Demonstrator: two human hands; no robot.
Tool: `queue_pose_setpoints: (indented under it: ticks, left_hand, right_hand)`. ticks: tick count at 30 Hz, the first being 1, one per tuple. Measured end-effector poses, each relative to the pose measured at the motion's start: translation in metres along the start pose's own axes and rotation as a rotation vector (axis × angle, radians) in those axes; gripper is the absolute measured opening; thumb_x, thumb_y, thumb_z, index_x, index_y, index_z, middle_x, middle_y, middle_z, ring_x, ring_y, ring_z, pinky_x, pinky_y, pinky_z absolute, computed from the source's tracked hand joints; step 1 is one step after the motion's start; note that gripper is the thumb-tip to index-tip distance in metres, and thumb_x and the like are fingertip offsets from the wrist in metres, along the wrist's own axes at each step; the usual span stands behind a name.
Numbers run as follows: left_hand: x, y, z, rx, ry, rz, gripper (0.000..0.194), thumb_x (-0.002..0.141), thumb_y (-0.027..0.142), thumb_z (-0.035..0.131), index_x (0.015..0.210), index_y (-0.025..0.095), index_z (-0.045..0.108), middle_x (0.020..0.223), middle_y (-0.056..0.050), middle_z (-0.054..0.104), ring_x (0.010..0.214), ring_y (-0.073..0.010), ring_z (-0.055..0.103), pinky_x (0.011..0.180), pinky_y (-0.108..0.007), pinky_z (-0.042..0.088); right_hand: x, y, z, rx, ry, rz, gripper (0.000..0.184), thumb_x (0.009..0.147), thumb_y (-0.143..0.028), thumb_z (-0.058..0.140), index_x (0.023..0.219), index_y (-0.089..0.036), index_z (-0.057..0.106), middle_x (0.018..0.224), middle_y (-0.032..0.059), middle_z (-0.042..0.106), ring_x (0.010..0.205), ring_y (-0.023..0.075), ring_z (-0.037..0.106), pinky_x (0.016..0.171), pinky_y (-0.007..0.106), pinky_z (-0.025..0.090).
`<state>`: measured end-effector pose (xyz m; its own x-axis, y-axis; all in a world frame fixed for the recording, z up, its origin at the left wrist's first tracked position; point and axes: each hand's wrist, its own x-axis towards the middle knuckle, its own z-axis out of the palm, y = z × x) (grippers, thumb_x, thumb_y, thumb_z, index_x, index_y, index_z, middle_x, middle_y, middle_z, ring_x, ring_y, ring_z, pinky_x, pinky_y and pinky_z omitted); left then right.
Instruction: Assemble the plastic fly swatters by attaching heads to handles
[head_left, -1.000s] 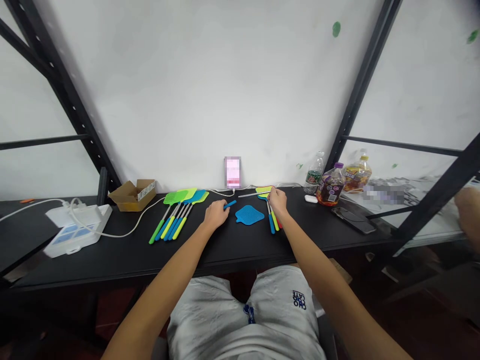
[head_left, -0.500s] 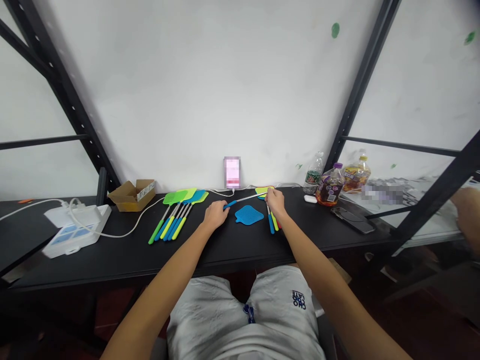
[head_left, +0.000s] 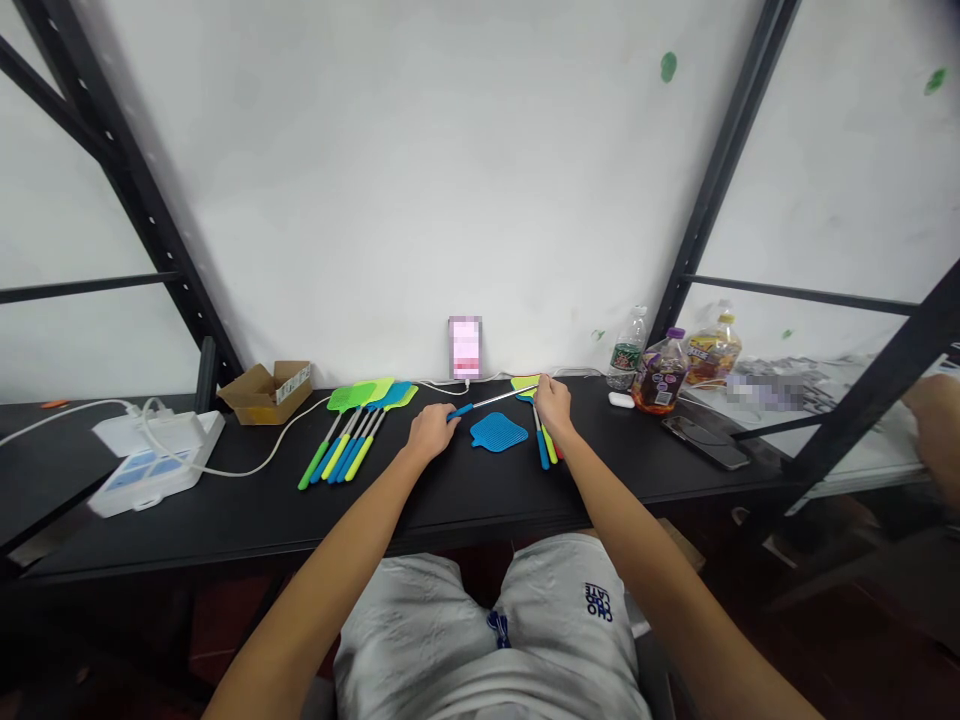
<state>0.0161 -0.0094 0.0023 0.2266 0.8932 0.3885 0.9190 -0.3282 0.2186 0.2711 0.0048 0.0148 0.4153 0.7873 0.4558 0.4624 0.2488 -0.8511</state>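
Head view: blue handle (head_left: 460, 411) gripped by left hand (head_left: 430, 432); metal rod (head_left: 504, 397), in line with it, pinched at its far end by right hand (head_left: 553, 403). Blue swatter head (head_left: 499, 432) laid flat on black table (head_left: 450, 505), between the hands, nearer the person than the rod.

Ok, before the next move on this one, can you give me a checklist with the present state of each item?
1. Left hand grips the blue handle: ok.
2. Right hand holds the far end of the metal rod: ok.
3. Rod fully seated in the handle: cannot tell; they meet.
4. Blue mesh head fixed to the rod: not ok, loose on the table.
5. Phone upright by the wall: ok.
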Motion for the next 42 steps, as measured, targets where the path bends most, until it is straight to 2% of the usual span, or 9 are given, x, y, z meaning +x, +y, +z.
queue_pose_setpoints:
  ticks: [7,16,22,27,33,42]
  left_hand:
    - [0.001,-0.005,0.004,-0.079,0.029,0.065,0.028,0.091,0.035,0.052,0.11,0.024,0.068,0.107,-0.006,0.068,0.1,-0.0229,0.06,0.082,-0.031,0.046]
    - [0.004,-0.003,0.003,-0.312,0.06,0.258,0.027,0.091,0.034,0.053,0.107,0.02,0.07,0.102,-0.006,0.069,0.094,-0.0195,0.062,0.086,-0.03,0.046]
    - [0.004,-0.003,0.004,-0.329,0.07,0.266,0.028,0.09,0.037,0.053,0.105,0.02,0.071,0.1,-0.006,0.071,0.093,-0.0203,0.063,0.086,-0.03,0.046]
    - [0.003,-0.005,0.004,-0.312,0.071,0.222,0.028,0.089,0.036,0.053,0.103,0.02,0.071,0.099,-0.006,0.072,0.092,-0.0209,0.064,0.085,-0.03,0.046]
    - [0.001,-0.002,0.0,-0.339,0.063,0.232,0.028,0.09,0.037,0.051,0.1,0.02,0.071,0.094,-0.005,0.072,0.086,-0.02,0.063,0.079,-0.028,0.046]
    - [0.0,0.0,0.0,-0.313,0.066,0.214,0.027,0.089,0.038,0.051,0.098,0.021,0.071,0.094,-0.005,0.072,0.087,-0.0199,0.063,0.078,-0.028,0.046]
  right_hand:
    - [0.001,0.0,-0.001,-0.016,0.042,0.021,0.043,0.09,-0.048,0.034,0.057,-0.023,0.046,0.053,0.0034,0.051,0.062,0.0204,0.051,0.06,0.028,0.037]
    - [0.007,0.006,-0.003,-0.024,0.095,0.064,0.044,0.091,-0.051,0.032,0.061,-0.023,0.048,0.06,0.0063,0.056,0.068,0.0228,0.053,0.062,0.03,0.038]
    - [0.006,0.007,-0.003,-0.076,0.1,0.042,0.044,0.092,-0.049,0.031,0.059,-0.023,0.044,0.063,0.0071,0.057,0.064,0.0211,0.052,0.061,0.029,0.036]
    - [0.004,0.005,0.0,-0.041,-0.042,0.034,0.045,0.091,-0.051,0.033,0.058,-0.023,0.044,0.056,0.0052,0.056,0.059,0.0198,0.054,0.054,0.027,0.038]
    - [-0.008,0.002,0.015,0.116,-0.424,0.095,0.037,0.091,-0.046,0.041,0.065,-0.021,0.048,0.053,0.0009,0.054,0.039,0.0113,0.046,0.041,0.023,0.035]
    - [-0.015,-0.006,0.013,0.182,-0.553,0.024,0.032,0.092,-0.043,0.045,0.07,-0.02,0.046,0.049,-0.0028,0.05,0.036,0.0083,0.042,0.039,0.02,0.032]
